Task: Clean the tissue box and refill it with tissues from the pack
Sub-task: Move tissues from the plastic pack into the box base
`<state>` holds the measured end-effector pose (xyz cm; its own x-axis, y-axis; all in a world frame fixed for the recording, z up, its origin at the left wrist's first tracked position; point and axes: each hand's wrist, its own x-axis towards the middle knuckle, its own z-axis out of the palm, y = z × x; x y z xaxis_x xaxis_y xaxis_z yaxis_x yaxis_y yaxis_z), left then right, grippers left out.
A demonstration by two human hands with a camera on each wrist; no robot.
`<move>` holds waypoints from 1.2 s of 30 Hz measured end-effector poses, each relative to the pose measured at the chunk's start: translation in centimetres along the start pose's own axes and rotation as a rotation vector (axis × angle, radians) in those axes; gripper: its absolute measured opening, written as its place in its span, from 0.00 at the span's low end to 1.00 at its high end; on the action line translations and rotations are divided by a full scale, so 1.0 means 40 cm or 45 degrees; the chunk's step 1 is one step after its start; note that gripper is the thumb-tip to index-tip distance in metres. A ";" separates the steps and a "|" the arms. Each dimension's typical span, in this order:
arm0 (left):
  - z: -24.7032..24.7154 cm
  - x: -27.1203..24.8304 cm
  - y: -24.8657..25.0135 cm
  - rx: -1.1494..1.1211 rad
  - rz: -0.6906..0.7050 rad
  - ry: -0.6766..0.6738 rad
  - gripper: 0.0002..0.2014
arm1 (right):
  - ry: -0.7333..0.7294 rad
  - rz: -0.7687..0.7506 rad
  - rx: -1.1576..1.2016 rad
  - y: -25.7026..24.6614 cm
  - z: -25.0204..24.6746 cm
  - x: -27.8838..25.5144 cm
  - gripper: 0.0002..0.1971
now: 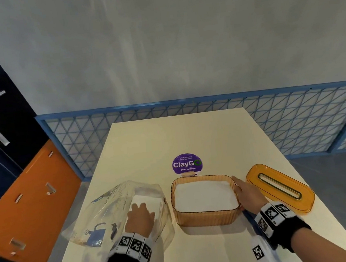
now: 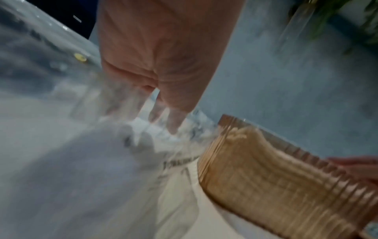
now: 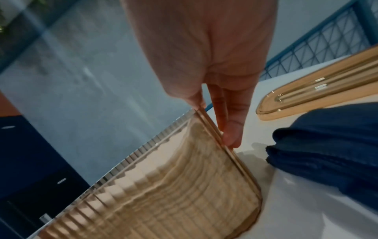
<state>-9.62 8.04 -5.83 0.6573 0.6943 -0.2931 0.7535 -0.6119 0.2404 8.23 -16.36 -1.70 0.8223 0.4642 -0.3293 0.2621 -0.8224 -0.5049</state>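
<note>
The amber ribbed tissue box (image 1: 207, 218) stands open at the middle of the table, with white tissues (image 1: 204, 195) inside it. Its orange slotted lid (image 1: 280, 187) lies to the right, off the box. A clear printed tissue pack (image 1: 104, 215) lies to the left of the box. My left hand (image 1: 141, 215) is inside the pack, fingers extended onto the white tissues (image 1: 148, 197) there. My right hand (image 1: 243, 189) lies against the box's right wall with straight fingers (image 3: 231, 129), thumb at the rim. The blurred left wrist view shows the pack (image 2: 61, 145) beside the box (image 2: 266, 177).
A folded dark blue cloth (image 3: 327, 145) lies on the table beside the box, under my right wrist. A round purple "ClayGo" sign (image 1: 187, 164) stands just behind the box. The table (image 1: 190, 137) extends far back toward a blue lattice railing (image 1: 294, 118).
</note>
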 end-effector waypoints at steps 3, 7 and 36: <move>0.031 -0.006 0.009 0.110 -0.051 -0.028 0.24 | 0.008 0.009 0.032 0.003 0.003 -0.002 0.23; 0.047 -0.001 0.033 0.150 -0.104 0.024 0.26 | -0.005 -0.011 0.001 0.002 0.001 -0.003 0.24; 0.072 -0.008 0.044 0.504 0.041 0.060 0.17 | 0.038 0.036 -0.007 0.014 0.026 0.013 0.24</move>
<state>-8.54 5.66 -7.98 0.6871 0.6835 -0.2463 0.6756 -0.7258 -0.1294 8.30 -16.25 -2.98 0.8440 0.4308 -0.3195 0.2410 -0.8368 -0.4916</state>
